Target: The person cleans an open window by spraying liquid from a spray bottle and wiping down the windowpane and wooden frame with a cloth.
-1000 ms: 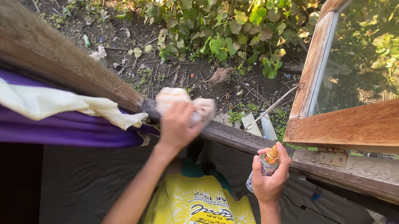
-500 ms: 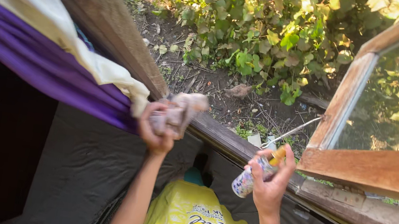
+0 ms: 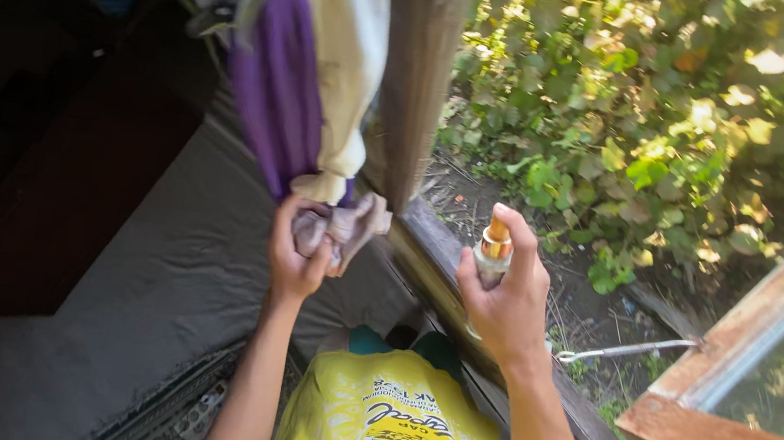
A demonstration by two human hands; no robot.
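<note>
Head view, looking down past a yellow printed shirt (image 3: pixel 394 432) toward an open window. A weathered wooden window post (image 3: pixel 418 62) rises at centre, and over it hang a purple cloth (image 3: pixel 279 84) and a cream cloth (image 3: pixel 343 52), draped side by side, their lower ends just above the left hand. A wooden sill (image 3: pixel 438 256) runs diagonally from the post's foot down to the right, passing between the two hands. The open window sash (image 3: pixel 742 397), wood-framed with glass, stands out at right, and a thin metal stay (image 3: pixel 627 349) reaches from it toward the sill. Beyond the sill lie bare soil and dense green leafy plants (image 3: pixel 648 113) in sun. Left of the sill, indoors, a grey covered cushion (image 3: pixel 139 298) lies in shade. The left hand (image 3: pixel 299 253) is raised with forearm upright, grip clenched around a crumpled pale rag (image 3: pixel 345 229), which sits bunched against the foot of the post, touching or just beside the hanging cloth ends. The right hand (image 3: pixel 502 300) is raised beside it, over the sill, grip grasping a small spray bottle (image 3: pixel 492 253) with an orange-gold top, held upright; the forefinger lies curved over the top. The bottle's lower body is hidden in the palm. Hands stand near one another, apart.
</note>
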